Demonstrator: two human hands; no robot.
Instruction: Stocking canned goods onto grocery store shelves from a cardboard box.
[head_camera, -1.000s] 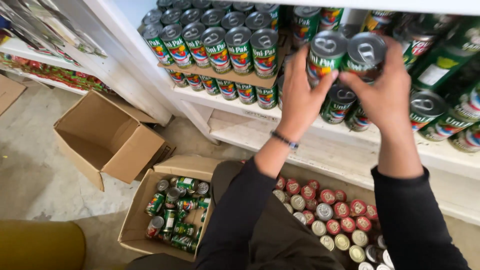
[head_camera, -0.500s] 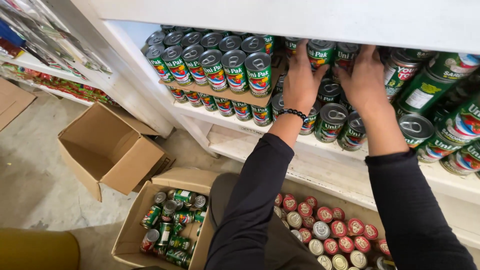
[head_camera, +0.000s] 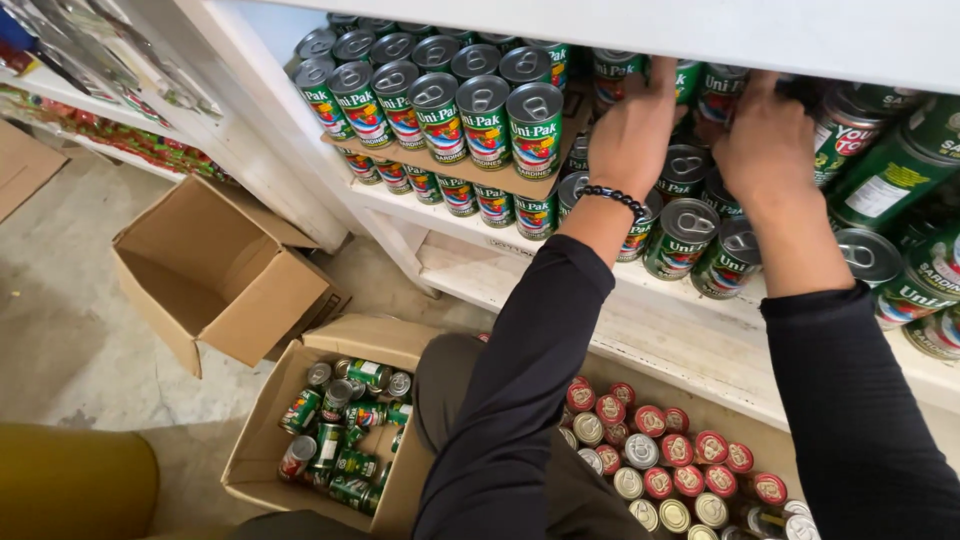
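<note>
Down at the bottom, nearest the camera, an open brown cardboard box of loose green-labelled tin cans (head_camera: 345, 440) sits on the floor, cans lying every which way inside it. Just right of it, past a dark trouser knee, a second cardboard box packed with upright red-topped and silver-topped cans (head_camera: 665, 470) shows its lids in neat rows. Further left, an empty brown cardboard box (head_camera: 215, 270) lies tipped on the grey concrete floor (head_camera: 70, 330), flaps open.

Two black sleeves climb from the bottom edge to the white wooden shelf (head_camera: 660, 330). Left hand (head_camera: 632, 135), beaded black bracelet (head_camera: 615, 200) at the wrist, is up in the stack of green-labelled sardine cans with silver pull-tab lids (head_camera: 690, 235), fingers curled over a can in the upper row; its grip wraps that can from the front, though the fingertips are hidden behind it. Right hand (head_camera: 768, 150) is just beside, fingers pushed into the same upper row and closed about another green can; how tight that grip is, I cannot tell, the fingers vanish into the shadow under the shelf above.

Left of the hands, a sheet of brown cardboard (head_camera: 450, 170) carries a tidy block of matching green cans (head_camera: 440, 100) above a lower layer. Far right, larger green tins (head_camera: 880, 190) lie tilted on their sides.
</note>
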